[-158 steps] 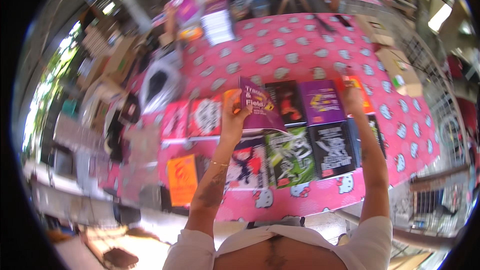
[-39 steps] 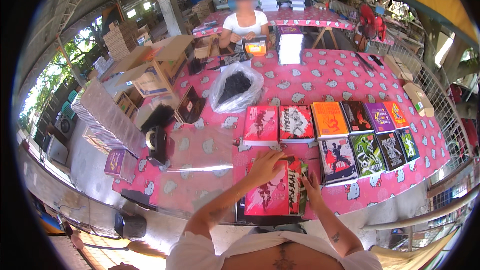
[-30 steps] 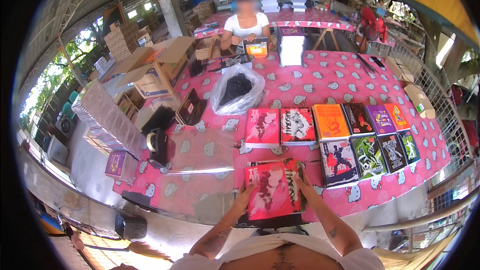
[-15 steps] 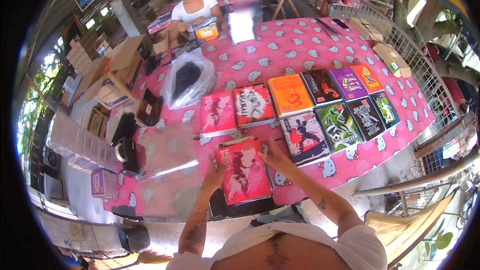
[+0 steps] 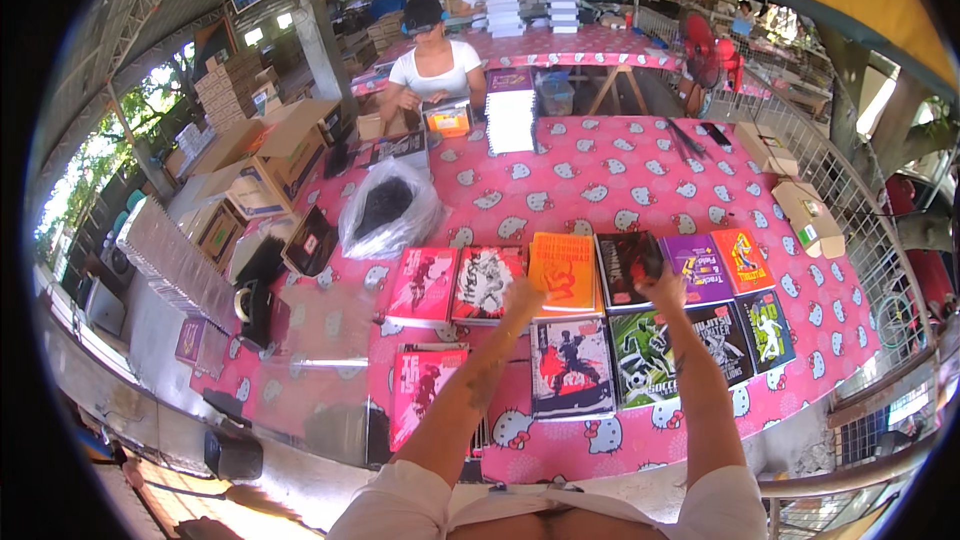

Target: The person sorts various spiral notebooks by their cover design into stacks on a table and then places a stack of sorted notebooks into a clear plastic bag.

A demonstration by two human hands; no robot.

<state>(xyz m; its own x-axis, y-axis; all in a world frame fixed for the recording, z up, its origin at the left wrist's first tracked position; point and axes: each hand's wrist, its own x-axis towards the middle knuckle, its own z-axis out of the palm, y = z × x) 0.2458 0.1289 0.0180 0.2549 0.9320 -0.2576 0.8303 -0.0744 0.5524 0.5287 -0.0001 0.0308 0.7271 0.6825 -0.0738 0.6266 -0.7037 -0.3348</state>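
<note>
Both my arms reach out over rows of spiral notebooks on the table. At the lower left edge of an orange notebook [image 5: 566,268], my left hand [image 5: 523,300] is closed on that edge; the notebook sits slightly askew on its stack. My right hand [image 5: 663,288] lies at the lower right corner of a black and red notebook [image 5: 624,262], beside a purple one [image 5: 698,265]; its fingers are blurred. Left of my left hand are a red, white and black notebook [image 5: 484,282] and a pink one [image 5: 424,282]. Nearer me, a pink notebook stack [image 5: 420,390] lies partly behind my left forearm.
The front row holds a white and red notebook [image 5: 572,365] and a green one [image 5: 643,355]. A plastic bag [image 5: 395,215] with dark contents, clear plastic sheets [image 5: 335,335] and a tape dispenser [image 5: 257,312] lie left. Across the pink table [image 5: 600,180] a person [image 5: 435,70] handles a notebook.
My hands have left the near pink notebook stack and moved forward to the back row. The view has tilted up, and the orange notebook now lies askew.
</note>
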